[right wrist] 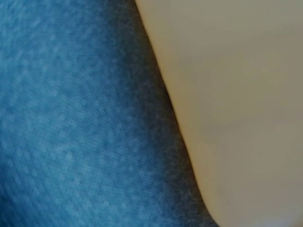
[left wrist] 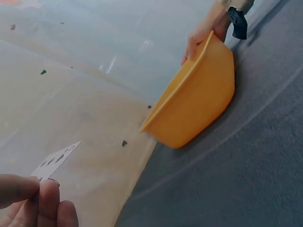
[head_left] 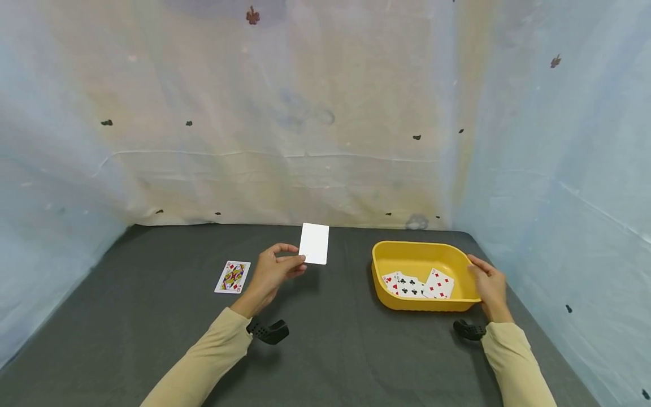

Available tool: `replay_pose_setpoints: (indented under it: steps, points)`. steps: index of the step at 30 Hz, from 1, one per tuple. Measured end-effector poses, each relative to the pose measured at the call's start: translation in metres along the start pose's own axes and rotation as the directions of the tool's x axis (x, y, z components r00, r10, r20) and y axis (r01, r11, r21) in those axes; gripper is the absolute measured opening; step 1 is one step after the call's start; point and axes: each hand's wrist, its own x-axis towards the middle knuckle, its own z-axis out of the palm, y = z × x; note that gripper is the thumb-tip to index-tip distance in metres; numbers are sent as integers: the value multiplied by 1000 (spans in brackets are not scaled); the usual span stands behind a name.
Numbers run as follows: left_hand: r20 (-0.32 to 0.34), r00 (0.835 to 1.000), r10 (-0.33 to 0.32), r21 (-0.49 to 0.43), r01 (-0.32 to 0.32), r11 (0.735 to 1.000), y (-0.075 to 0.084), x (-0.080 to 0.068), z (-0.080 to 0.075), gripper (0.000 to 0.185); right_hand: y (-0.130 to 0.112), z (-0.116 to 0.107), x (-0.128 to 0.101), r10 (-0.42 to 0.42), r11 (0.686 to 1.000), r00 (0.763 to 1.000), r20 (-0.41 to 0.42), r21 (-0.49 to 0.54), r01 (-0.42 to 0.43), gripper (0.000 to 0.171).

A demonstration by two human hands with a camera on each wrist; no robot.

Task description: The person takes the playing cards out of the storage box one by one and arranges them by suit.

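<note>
My left hand (head_left: 269, 277) pinches a playing card (head_left: 314, 243) between thumb and fingers, raised over the table. Its side toward the head camera looks plain white; dark pips show on the card (left wrist: 56, 160) in the left wrist view. My right hand (head_left: 489, 286) grips the right rim of a yellow plastic tub (head_left: 427, 305), thumb over the edge. Inside the tub lie several face-up cards, among them a diamonds card (head_left: 439, 284) and a clubs card (head_left: 408, 285). A queen of diamonds (head_left: 233, 277) lies face up on the table, left of my left hand.
A dark grey cloth (head_left: 335, 350) covers the table. Pale, spotted sheeting (head_left: 305, 113) hangs behind it and along both sides. In the right wrist view the tub's wall (right wrist: 246, 113) fills the right, blurred, beside the cloth.
</note>
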Motion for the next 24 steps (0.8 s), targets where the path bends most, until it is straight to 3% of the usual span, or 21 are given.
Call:
replay_pose_setpoints:
  steps: [13,24]
  points:
    - [-96,991,-93,62,99,993,-17,-16,-48,34,-1,1,0,2,1000,1000,-6,-25,-2,45]
    - [-169,979,-110,193,142,971,-28,-21,-72,34,1,2,1,14,1000,1000,-9,-24,-14,44]
